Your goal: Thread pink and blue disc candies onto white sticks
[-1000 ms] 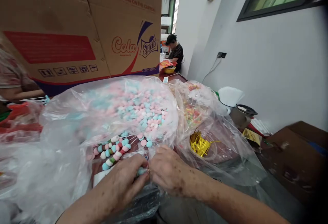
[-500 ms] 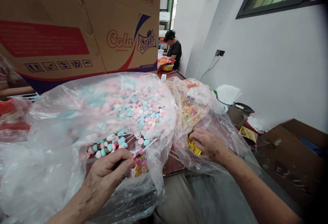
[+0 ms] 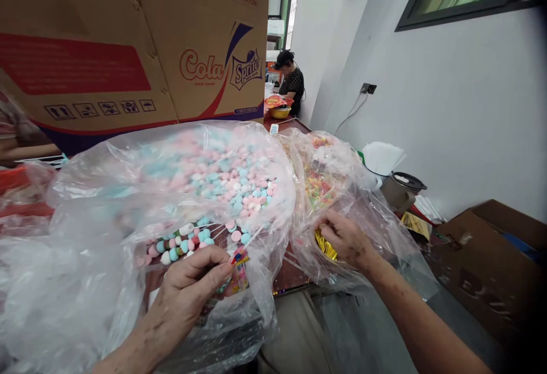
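Note:
My left hand (image 3: 194,283) pinches the top of a small colourful printed packet (image 3: 240,271) at the near edge of the table. My right hand (image 3: 344,237) is at a bundle of gold twist ties (image 3: 325,245), its fingers bent together over them; whether a tie is between the fingertips is too small to tell. Behind my left hand, skewers of pink, blue and white candies (image 3: 182,243) lie side by side. Beyond them a large clear bag (image 3: 205,157) holds many loose pink and blue candies. A second clear bag (image 3: 318,186) with red, yellow and green pieces lies beyond my right hand.
A big brown carton (image 3: 171,37) stands at the back left. To the right are a grey mug (image 3: 399,191), white sheets (image 3: 382,157) and an open cardboard box (image 3: 491,265). A person (image 3: 291,80) works at the far end of the table. Crumpled plastic (image 3: 55,300) fills the near left.
My left hand and the packet have shifted slightly right, and the packet has turned a little. My right hand's fingers have drawn closer together and curled down at the gold ties.

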`<state>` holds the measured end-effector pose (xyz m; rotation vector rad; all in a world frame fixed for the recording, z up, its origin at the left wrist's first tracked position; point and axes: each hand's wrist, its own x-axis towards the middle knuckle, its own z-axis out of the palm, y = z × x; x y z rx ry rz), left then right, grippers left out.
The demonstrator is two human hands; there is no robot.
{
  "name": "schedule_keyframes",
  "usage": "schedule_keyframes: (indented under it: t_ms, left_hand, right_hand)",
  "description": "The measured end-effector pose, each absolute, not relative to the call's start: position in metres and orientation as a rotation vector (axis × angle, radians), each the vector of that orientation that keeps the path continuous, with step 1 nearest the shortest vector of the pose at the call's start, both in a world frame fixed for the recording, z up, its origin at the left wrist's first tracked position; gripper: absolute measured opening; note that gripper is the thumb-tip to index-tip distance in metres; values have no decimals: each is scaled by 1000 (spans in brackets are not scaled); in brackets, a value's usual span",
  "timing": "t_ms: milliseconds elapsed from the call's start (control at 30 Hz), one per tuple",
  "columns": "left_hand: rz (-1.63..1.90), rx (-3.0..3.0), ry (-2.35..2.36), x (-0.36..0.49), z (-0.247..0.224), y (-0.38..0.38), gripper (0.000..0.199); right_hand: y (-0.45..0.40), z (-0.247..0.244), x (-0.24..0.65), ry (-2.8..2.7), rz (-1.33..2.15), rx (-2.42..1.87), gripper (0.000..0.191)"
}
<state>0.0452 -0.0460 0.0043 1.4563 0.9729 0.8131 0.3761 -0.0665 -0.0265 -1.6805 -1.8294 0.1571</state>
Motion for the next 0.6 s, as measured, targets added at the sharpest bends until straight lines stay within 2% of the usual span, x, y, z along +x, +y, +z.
schedule_keyframes:
  t_ms: [200, 333, 500, 600]
  left_hand:
    - [753, 1130, 733, 74, 7, -57, 20]
    - [783, 963, 699, 84, 3, -59, 23]
    - [846, 884, 735, 75, -4, -55, 28]
    - [853, 895, 779, 70, -7, -55, 30]
  right_hand:
    - [-60, -8, 307, -1585, 419, -1374, 9]
    - [-60, -2, 260, -1587, 803, -1251, 12]
    - [-56, -5, 239, -1526, 1279, -1069, 7]
    - [-50, -10, 236, -1493, 1421, -990, 16]
